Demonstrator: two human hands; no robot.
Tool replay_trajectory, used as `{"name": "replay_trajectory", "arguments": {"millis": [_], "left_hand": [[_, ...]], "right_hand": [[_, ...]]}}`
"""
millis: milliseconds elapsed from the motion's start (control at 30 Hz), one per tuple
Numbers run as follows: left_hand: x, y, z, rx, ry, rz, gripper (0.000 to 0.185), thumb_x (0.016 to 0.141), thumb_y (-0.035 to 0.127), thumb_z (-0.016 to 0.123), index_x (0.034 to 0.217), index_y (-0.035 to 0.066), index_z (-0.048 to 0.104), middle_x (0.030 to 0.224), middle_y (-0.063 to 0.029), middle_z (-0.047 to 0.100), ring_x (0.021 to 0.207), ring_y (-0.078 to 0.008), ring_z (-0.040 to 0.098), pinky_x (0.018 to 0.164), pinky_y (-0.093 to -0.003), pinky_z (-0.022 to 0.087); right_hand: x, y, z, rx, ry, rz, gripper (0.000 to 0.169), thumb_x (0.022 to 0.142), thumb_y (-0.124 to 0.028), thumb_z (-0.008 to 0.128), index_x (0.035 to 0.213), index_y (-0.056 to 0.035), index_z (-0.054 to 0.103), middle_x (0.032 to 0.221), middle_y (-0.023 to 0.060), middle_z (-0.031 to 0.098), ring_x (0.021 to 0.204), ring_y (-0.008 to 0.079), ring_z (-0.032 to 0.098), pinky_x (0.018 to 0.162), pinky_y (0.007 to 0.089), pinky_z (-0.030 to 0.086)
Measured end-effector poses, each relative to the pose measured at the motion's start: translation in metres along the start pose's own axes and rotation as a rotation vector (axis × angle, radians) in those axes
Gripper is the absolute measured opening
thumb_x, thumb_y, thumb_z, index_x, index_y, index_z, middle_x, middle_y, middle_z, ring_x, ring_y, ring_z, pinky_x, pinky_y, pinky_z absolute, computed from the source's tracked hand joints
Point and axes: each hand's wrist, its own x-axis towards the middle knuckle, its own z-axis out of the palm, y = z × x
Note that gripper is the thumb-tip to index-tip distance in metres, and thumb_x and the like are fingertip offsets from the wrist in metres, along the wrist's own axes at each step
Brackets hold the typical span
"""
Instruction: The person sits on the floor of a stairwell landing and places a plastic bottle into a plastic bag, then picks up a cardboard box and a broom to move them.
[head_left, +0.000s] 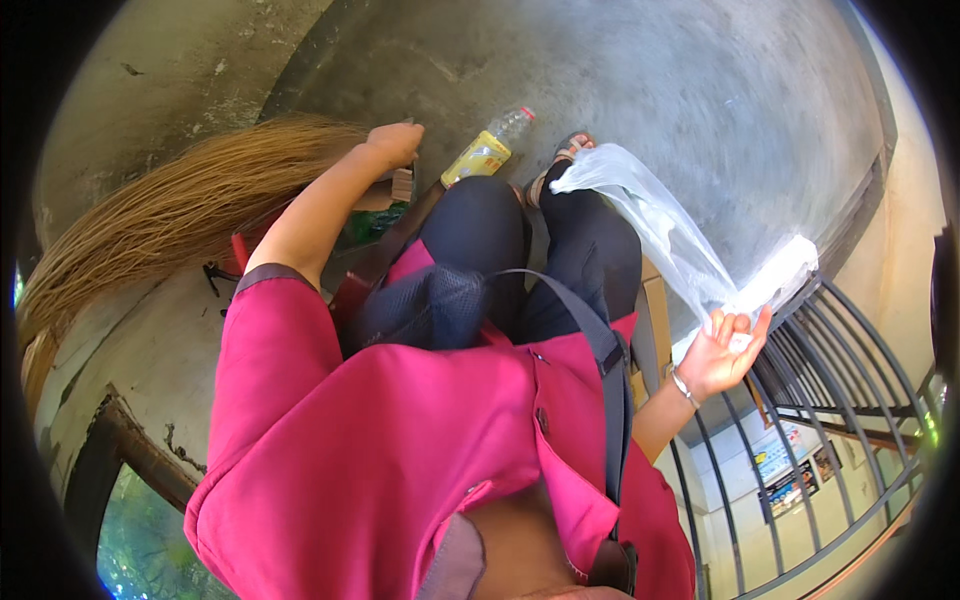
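My right hand (724, 352) is raised palm up at the right, its fingers curled on a translucent plastic bag (652, 202). The bag stretches from those fingers over my right knee towards my foot. A small white piece (740, 343) shows at the fingers. My left hand (396, 142) reaches forward at the left, fingers bent down, above an open cardboard box (403, 184). What it holds, if anything, is hidden. Beside that arm lies a bundle of long, straw-coloured broom bristles (202, 180). A clear plastic bottle (484, 150) with a yellow label and red cap is near my left knee.
Black metal bars (806, 360) curve along the right side, with a bright white object (787, 270) by their top edge. A cardboard piece (654, 311) is beside my right thigh. Concrete floor (675, 82) spreads ahead. A framed window (150, 532) is at lower left.
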Motion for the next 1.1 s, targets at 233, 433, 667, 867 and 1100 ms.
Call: {"name": "replay_trajectory", "arguments": {"millis": [233, 433, 667, 867, 1100], "left_hand": [[-0.077, 0.013, -0.018, -0.109, 0.066, -0.079, 0.040, 0.080, 0.029, 0.067, 0.110, 0.006, 0.056, 0.107, -0.0176, 0.063, 0.106, -0.0341, 0.057, 0.086, -0.0428, 0.047], [-0.059, 0.012, -0.009, -0.160, 0.095, -0.057, 0.045, 0.079, 0.029, 0.068, 0.117, 0.006, 0.056, 0.111, -0.0181, 0.063, 0.106, -0.0341, 0.058, 0.087, -0.0433, 0.047], [-0.019, 0.002, 0.005, -0.241, 0.091, -0.003, 0.042, 0.080, 0.027, 0.067, 0.115, 0.006, 0.056, 0.107, -0.0157, 0.064, 0.104, -0.0316, 0.059, 0.085, -0.0424, 0.048], [0.029, -0.031, 0.031, -0.370, 0.209, 0.015, 0.040, 0.080, 0.023, 0.067, 0.112, 0.002, 0.056, 0.090, -0.0146, 0.068, 0.089, -0.0315, 0.064, 0.076, -0.0407, 0.049], [0.067, -0.035, 0.025, -0.526, 0.189, -0.027, 0.040, 0.081, 0.021, 0.065, 0.115, 0.001, 0.056, 0.092, -0.0149, 0.068, 0.090, -0.0288, 0.065, 0.079, -0.0373, 0.049]], "right_hand": [[-0.002, -0.021, -0.011, 0.201, -0.074, -0.039, 0.042, 0.096, -0.024, 0.045, 0.129, 0.0022, 0.047, 0.073, 0.0082, 0.054, 0.054, 0.0107, 0.033, 0.058, 0.0273, 0.030], [-0.009, -0.020, -0.019, 0.143, -0.027, -0.040, 0.041, 0.097, -0.025, 0.044, 0.127, 0.0021, 0.048, 0.073, 0.0085, 0.054, 0.054, 0.0103, 0.033, 0.057, 0.0269, 0.028], [0.003, 0.006, -0.005, 0.053, -0.008, 0.014, 0.042, 0.096, -0.025, 0.045, 0.127, 0.0022, 0.048, 0.076, 0.0095, 0.057, 0.053, 0.0108, 0.033, 0.057, 0.0272, 0.029], [0.033, 0.024, 0.016, 0.014, -0.098, 0.072, 0.043, 0.096, -0.026, 0.046, 0.129, 0.0018, 0.045, 0.078, 0.0101, 0.056, 0.055, 0.0117, 0.034, 0.058, 0.0278, 0.030], [0.065, 0.047, 0.038, -0.104, -0.086, 0.117, 0.041, 0.097, -0.026, 0.043, 0.129, 0.0006, 0.045, 0.078, 0.0082, 0.055, 0.055, 0.0112, 0.034, 0.059, 0.0283, 0.030]]}}
